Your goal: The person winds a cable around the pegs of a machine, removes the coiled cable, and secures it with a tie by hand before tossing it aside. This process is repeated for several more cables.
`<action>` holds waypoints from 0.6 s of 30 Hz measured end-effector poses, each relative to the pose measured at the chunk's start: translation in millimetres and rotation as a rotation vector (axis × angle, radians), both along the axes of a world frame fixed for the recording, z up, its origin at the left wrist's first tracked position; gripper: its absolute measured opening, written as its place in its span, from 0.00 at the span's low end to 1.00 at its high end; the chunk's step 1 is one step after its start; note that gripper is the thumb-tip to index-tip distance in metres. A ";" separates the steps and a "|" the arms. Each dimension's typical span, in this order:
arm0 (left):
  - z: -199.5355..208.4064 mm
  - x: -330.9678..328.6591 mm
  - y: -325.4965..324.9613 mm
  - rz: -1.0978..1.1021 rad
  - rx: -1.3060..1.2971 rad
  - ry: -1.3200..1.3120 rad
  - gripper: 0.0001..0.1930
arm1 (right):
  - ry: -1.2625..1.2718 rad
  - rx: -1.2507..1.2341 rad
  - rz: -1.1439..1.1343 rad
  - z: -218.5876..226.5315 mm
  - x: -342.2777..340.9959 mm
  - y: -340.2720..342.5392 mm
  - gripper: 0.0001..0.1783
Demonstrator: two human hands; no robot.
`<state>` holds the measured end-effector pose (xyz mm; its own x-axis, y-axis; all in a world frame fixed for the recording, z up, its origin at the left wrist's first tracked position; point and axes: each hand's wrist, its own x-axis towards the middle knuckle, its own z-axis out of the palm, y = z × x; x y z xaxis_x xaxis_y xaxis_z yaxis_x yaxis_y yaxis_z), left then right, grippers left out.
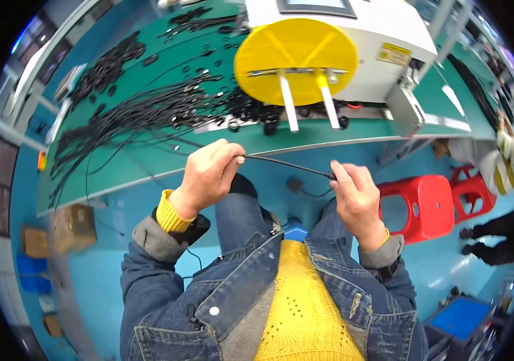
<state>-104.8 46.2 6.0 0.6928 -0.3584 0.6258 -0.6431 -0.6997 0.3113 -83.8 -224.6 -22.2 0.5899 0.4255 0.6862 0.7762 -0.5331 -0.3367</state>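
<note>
A thin black cable (287, 163) is stretched between my two hands, above my lap and just off the table's front edge. Its left part is pinched in the closed fingers of my left hand (209, 174). My right hand (356, 198) pinches the other end between thumb and fingertips, where a small dark tip partly shows. Past my left hand, black cable trails back toward the table. A large bunch of loose black cables (143, 114) spreads over the green table (119, 174) to the left.
A white machine (383, 78) with a yellow disc (296, 51) and two pale rods stands beyond my hands. Coiled cables (110, 66) lie at the far left. Red stools (428, 207) stand to my right, cardboard boxes (73, 228) on the floor at left. Another person (500, 234) is at far right.
</note>
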 end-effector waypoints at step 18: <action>4.6 95.5 -40.5 0.164 -0.503 0.091 0.04 | -0.142 0.300 -0.304 1.6 135.0 40.3 0.04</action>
